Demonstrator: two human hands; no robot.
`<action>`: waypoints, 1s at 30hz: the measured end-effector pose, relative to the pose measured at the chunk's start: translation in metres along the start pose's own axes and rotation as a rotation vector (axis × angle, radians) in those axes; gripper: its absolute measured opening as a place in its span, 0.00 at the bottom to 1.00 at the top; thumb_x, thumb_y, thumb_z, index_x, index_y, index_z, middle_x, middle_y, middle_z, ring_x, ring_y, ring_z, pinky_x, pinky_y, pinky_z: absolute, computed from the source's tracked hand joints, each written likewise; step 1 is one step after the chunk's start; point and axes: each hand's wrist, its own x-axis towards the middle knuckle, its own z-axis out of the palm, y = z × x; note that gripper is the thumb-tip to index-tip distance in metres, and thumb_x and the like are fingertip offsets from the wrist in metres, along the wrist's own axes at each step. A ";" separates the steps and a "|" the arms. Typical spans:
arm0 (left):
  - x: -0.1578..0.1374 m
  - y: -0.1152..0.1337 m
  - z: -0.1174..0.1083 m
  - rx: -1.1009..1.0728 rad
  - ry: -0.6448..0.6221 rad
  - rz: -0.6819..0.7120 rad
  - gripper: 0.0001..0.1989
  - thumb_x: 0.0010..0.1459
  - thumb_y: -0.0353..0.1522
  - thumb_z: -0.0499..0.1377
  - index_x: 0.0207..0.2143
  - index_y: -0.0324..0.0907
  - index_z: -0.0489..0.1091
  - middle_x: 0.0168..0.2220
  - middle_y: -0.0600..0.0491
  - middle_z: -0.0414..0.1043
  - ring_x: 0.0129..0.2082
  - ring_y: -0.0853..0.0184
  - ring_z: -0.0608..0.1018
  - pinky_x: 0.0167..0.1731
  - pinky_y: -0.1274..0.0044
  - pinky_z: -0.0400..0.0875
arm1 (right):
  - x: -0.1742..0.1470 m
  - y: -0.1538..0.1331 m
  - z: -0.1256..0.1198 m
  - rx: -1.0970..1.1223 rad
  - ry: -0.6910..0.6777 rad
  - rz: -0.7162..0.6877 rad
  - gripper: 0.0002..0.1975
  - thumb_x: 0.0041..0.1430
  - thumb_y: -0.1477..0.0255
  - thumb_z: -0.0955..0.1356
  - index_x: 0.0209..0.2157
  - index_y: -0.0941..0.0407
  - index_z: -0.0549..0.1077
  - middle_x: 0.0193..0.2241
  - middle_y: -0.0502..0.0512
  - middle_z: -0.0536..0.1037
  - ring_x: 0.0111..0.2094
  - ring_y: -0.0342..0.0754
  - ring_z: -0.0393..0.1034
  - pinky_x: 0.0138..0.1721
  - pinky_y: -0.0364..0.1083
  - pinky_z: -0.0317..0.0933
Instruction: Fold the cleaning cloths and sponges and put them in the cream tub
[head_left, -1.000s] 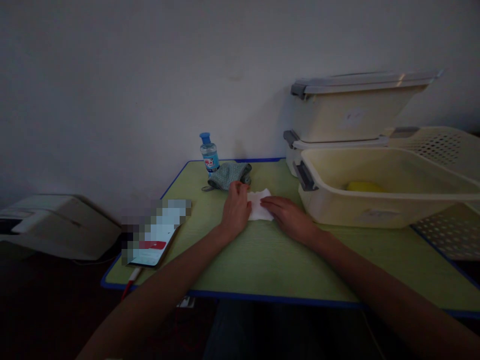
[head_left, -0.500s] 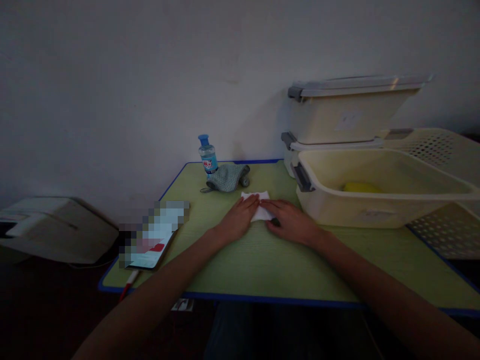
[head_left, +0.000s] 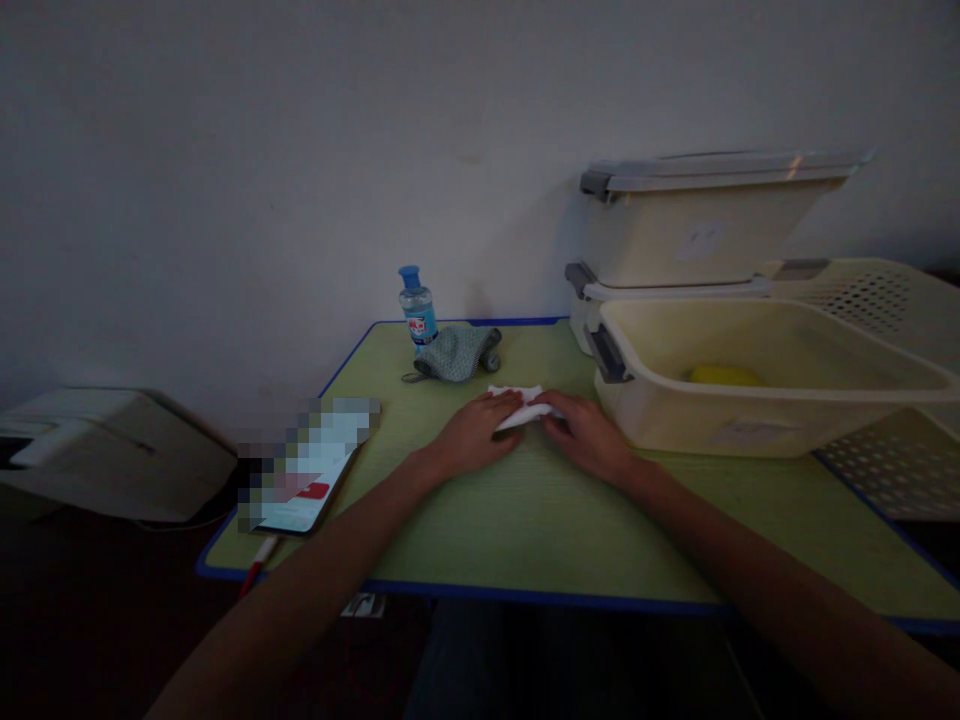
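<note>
A small white cloth [head_left: 525,412], maybe a tissue, lies on the green table in front of me, its near edge raised and folded over. My left hand [head_left: 480,430] rests on its left side with the fingers stretched out flat. At the right, my right hand [head_left: 585,430] pinches the raised edge between thumb and fingers. Just behind the cloth sits a crumpled grey mesh bag [head_left: 457,355] with dark trim. Beside that bag stands a clear bottle [head_left: 418,312] with a blue cap and blue label.
To the right stands an open cream bin [head_left: 712,425] with a yellow thing [head_left: 725,376] inside. Behind it are stacked lidded boxes [head_left: 682,235] and a perforated basket [head_left: 900,300]. A phone [head_left: 319,475] with a cable lies on the left of the blue-edged table [head_left: 540,540].
The cloth lay flat under both hands before; now its near edge is lifted and folded. My right hand has closed on that edge, while my left hand stays on the cloth.
</note>
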 end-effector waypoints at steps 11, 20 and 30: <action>0.005 -0.002 -0.024 -0.804 0.231 -0.446 0.24 0.41 0.31 0.64 0.43 0.35 0.65 0.35 0.50 0.72 0.32 0.68 0.74 0.31 0.77 0.70 | 0.005 -0.005 -0.004 0.346 0.246 0.160 0.12 0.52 0.73 0.62 0.40 0.57 0.65 0.34 0.56 0.71 0.31 0.47 0.66 0.29 0.45 0.62; 0.000 0.000 -0.011 -0.169 0.295 -0.148 0.18 0.50 0.29 0.58 0.45 0.36 0.65 0.49 0.43 0.64 0.51 0.60 0.67 0.52 0.66 0.62 | 0.000 -0.001 0.003 0.034 0.099 -0.087 0.07 0.57 0.77 0.60 0.36 0.58 0.67 0.37 0.59 0.70 0.40 0.50 0.66 0.41 0.50 0.62; -0.011 0.006 -0.028 0.098 -0.191 0.288 0.40 0.50 0.47 0.58 0.59 0.34 0.52 0.61 0.38 0.50 0.62 0.56 0.54 0.59 0.64 0.50 | -0.014 -0.003 -0.016 -0.172 0.049 -0.468 0.10 0.59 0.73 0.60 0.26 0.57 0.67 0.23 0.54 0.70 0.27 0.45 0.64 0.30 0.44 0.59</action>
